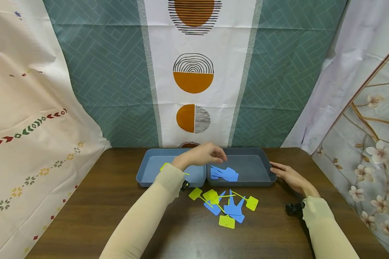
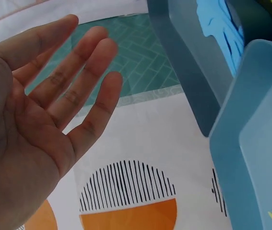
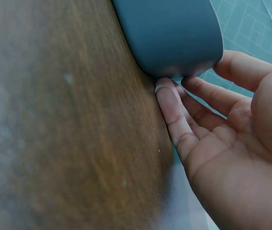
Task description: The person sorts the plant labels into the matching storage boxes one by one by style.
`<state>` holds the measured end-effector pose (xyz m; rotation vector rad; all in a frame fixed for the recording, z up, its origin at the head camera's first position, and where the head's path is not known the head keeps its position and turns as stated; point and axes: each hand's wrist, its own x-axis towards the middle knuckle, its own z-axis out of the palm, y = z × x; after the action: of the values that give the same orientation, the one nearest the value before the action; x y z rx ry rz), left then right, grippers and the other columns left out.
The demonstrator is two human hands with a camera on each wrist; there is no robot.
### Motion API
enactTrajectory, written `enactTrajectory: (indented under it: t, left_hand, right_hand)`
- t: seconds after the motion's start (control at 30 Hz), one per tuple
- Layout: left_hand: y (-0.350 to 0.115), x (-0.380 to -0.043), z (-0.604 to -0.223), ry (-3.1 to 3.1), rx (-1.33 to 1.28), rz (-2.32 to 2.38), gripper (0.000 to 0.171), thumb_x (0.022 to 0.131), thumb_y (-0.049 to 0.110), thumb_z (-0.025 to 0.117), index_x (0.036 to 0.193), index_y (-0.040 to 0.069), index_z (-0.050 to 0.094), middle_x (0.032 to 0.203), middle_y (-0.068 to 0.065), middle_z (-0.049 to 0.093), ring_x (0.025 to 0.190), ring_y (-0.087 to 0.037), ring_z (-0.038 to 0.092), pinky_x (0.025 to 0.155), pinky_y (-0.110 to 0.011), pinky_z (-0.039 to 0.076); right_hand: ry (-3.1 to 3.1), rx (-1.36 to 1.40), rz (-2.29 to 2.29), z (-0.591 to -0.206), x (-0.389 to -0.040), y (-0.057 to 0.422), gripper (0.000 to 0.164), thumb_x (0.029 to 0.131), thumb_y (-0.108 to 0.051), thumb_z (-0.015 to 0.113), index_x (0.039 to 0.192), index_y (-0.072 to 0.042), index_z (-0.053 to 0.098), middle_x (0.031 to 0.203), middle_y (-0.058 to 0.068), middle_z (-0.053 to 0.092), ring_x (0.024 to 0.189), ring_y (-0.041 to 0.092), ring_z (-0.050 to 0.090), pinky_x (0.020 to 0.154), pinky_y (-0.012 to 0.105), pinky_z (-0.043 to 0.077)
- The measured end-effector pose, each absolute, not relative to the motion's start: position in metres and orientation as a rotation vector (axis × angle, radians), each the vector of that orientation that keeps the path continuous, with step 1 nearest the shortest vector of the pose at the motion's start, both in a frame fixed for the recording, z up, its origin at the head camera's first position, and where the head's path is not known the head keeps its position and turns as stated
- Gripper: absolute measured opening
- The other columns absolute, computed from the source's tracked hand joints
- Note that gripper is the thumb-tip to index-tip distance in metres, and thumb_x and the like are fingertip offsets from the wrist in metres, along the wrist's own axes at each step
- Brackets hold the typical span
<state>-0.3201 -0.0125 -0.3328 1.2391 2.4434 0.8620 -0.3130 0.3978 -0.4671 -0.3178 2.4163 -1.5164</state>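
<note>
My left hand (image 1: 201, 155) hangs over the meeting edges of two trays, fingers loosely bent; the left wrist view shows its palm (image 2: 35, 120) with nothing in it. Below it, several flat blue plant labels (image 1: 226, 175) lie in the dark grey-blue tray (image 1: 251, 167). A bit of yellow label (image 1: 164, 166) shows in the lighter blue tray (image 1: 153, 163), partly hidden by my left wrist. My right hand (image 1: 291, 178) is at the dark tray's right end. In the right wrist view, its fingertips (image 3: 167, 91) touch the tray's outer wall (image 3: 174, 40).
Yellow labels (image 1: 227, 221) and blue labels (image 1: 232, 209) lie in a loose, overlapping pile on the brown wooden table (image 1: 94, 208), in front of the trays. A patterned cloth (image 1: 126, 72) hangs behind the table, with further cloths at both sides.
</note>
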Motion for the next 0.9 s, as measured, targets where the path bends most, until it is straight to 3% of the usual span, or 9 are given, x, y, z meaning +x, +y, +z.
enactTrajectory:
  t: [0.23, 0.47, 0.77, 0.9]
  left_hand:
    - [-0.035, -0.306, -0.344, 2.482, 1.189, 0.884, 0.016, 0.103, 0.015, 0.067, 0.116, 0.015, 0.076, 0.110, 0.006, 0.074, 0.098, -0.009, 0.067, 0.090, -0.026, 0.055]
    - [-0.054, -0.288, -0.357, 2.487, 1.152, 0.922, 0.015, 0.101, 0.009, 0.069, 0.114, 0.014, 0.076, 0.106, -0.004, 0.075, 0.094, -0.011, 0.065, 0.085, -0.028, 0.055]
    - [-0.072, -0.275, -0.381, 2.506, 1.176, 0.949, 0.019, 0.100, 0.007, 0.070, 0.114, 0.018, 0.077, 0.102, 0.009, 0.074, 0.091, -0.007, 0.066, 0.082, -0.027, 0.055]
    - [-0.077, -0.270, -0.388, 2.459, 1.176, 0.993, 0.020, 0.100, 0.006, 0.069, 0.116, 0.016, 0.076, 0.105, 0.005, 0.075, 0.091, -0.009, 0.067, 0.081, -0.028, 0.056]
  right_hand:
    - [2.405, -0.313, -1.528, -0.468, -0.313, 0.400, 0.072, 0.111, -0.033, 0.051, 0.163, 0.004, 0.018, 0.166, 0.033, 0.017, 0.151, 0.050, 0.024, 0.120, 0.063, 0.023]
    - [2.409, -0.321, -1.523, -0.469, -0.314, 0.399, 0.073, 0.111, -0.034, 0.051, 0.163, 0.005, 0.017, 0.166, 0.033, 0.016, 0.151, 0.051, 0.023, 0.120, 0.064, 0.021]
    - [2.417, -0.307, -1.510, -0.469, -0.313, 0.399, 0.073, 0.111, -0.034, 0.050, 0.163, 0.005, 0.017, 0.166, 0.033, 0.016, 0.152, 0.050, 0.023, 0.120, 0.063, 0.022]
    - [2.412, -0.314, -1.518, -0.469, -0.313, 0.398, 0.072, 0.111, -0.034, 0.050, 0.164, 0.004, 0.017, 0.167, 0.033, 0.016, 0.152, 0.050, 0.022, 0.120, 0.065, 0.022]
